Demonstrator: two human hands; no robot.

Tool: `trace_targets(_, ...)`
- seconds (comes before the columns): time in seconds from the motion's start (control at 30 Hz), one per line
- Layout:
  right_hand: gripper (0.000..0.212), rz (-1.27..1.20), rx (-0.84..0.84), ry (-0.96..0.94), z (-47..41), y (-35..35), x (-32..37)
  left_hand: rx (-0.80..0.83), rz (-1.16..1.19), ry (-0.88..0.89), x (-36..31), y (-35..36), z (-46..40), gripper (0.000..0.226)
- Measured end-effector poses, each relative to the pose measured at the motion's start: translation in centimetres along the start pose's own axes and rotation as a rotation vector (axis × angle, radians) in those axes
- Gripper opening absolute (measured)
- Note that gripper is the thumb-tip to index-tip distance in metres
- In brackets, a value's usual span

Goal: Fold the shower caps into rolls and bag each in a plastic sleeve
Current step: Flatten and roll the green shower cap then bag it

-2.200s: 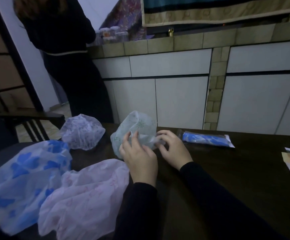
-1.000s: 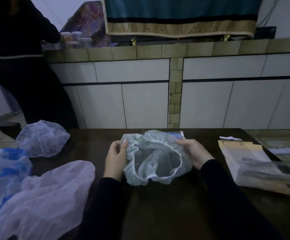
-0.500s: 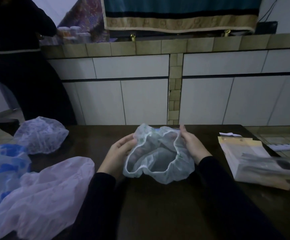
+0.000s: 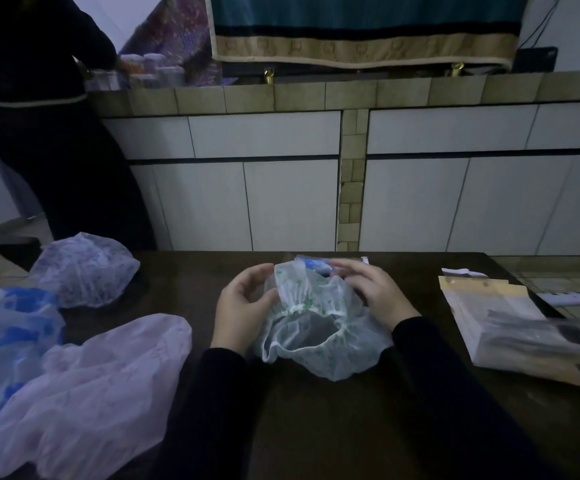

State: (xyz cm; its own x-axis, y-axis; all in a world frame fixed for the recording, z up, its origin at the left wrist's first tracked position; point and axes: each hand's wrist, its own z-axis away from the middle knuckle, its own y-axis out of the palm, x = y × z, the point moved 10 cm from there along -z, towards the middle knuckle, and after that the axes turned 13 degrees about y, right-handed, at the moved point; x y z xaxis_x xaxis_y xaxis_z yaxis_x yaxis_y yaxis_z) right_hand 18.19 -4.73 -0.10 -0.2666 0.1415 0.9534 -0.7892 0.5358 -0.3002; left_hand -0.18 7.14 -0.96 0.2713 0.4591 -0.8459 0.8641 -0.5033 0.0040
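Three loose caps point(image 4: 84, 372) wait at desk point(image 4: 316, 427) left. Left hand point(image 4: 240, 308) and right hand point(image 4: 373, 289) – fingers pinched on the green-print shower cap point(image 4: 319, 327) at desk centre – gathering it, likely for rolling. Sleeve stack point(image 4: 510, 327) right.

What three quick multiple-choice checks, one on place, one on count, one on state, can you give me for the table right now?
1. Where does the stack of plastic sleeves lie?
A. Right of the hands
B. Left of the hands
C. On the counter

2. How many loose shower caps lie left of the hands?
A. One
B. Three
C. Five

3. What state is the green-print cap in?
A. Rolled and bagged
B. Partly folded, elastic opening showing
C. Lying untouched

Answers: 1 A, it sits at the table's right edge. 2 B, a purple-print cap, blue-print cap and pink cap. 3 B, the left hand and right hand hold it.
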Motion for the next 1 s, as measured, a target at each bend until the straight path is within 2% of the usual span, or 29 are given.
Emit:
trace_targets(0.07, 0.024, 0.082, -0.070, 0.023, -0.1, -0.6, -0.1, 0.004, 0.002, 0.004, 0.0, 0.1, -0.1, 0.036)
trace_targets(0.17, 0.016, 0.255, -0.142, 0.067, -0.3, -1.0, -0.6, -0.010, -0.041, -0.024, 0.2, -0.2, 0.0, 0.030)
trace_targets(0.3, 0.016, 0.136, -0.381, 0.031, 0.4, -4.6, 0.2, -0.230, -0.144, -0.033, 0.0, -3.4, 0.1, 0.018)
trace_targets(0.33, 0.017, 0.114, -0.428, 0.033, 0.6, -5.3, 0.2, -0.236, -0.139, -0.076, 0.2, -3.5, 0.2, 0.016)
trace_targets(0.43, 0.024, 0.042, -0.490, 0.102, 0.5, -6.1, -0.8, -0.064, -0.107, -0.267, 2.5, -1.7, 0.8, 0.031)
trace_targets(0.5, 0.026, 0.005, -0.480, 0.143, 0.3, -5.9, -1.4, 0.051, -0.112, -0.331, 3.1, -0.5, 1.3, 0.036)
trace_targets(0.53, 0.026, -0.006, -0.469, 0.153, 0.2, -5.7, -1.5, 0.056, -0.079, -0.336, 3.1, -0.5, 1.3, 0.032)
trace_targets(0.63, 0.021, 0.013, -0.449, 0.158, 0.2, -5.7, -1.5, -0.055, 0.046, -0.286, 2.4, -1.3, 0.9, 0.016)
trace_targets(0.73, 0.015, 0.121, -0.442, 0.214, 0.2, -5.8, -1.9, -0.182, 0.009, -0.170, 0.9, -2.7, 0.6, 0.014)
trace_targets(0.8, 0.013, 0.197, -0.368, 0.260, 0.1, -4.9, -2.3, -0.203, -0.002, -0.096, 0.1, -2.9, 0.5, 0.012)
trace_targets(0.83, 0.020, 0.214, -0.318, 0.245, 0.1, -4.3, -2.0, -0.184, -0.005, -0.069, -0.3, -2.7, 0.3, 0.011)
trace_targets(0.9, 0.037, 0.216, -0.246, 0.089, 0.4, -2.9, 0.1, -0.080, 0.015, -0.026, -0.9, -1.5, 0.3, 0.009)
trace_targets(1.0, 0.049, 0.198, -0.162, -0.140, 1.3, -0.8, 3.2, 0.124, 0.092, -0.014, -1.3, 1.0, 0.4, 0.009)
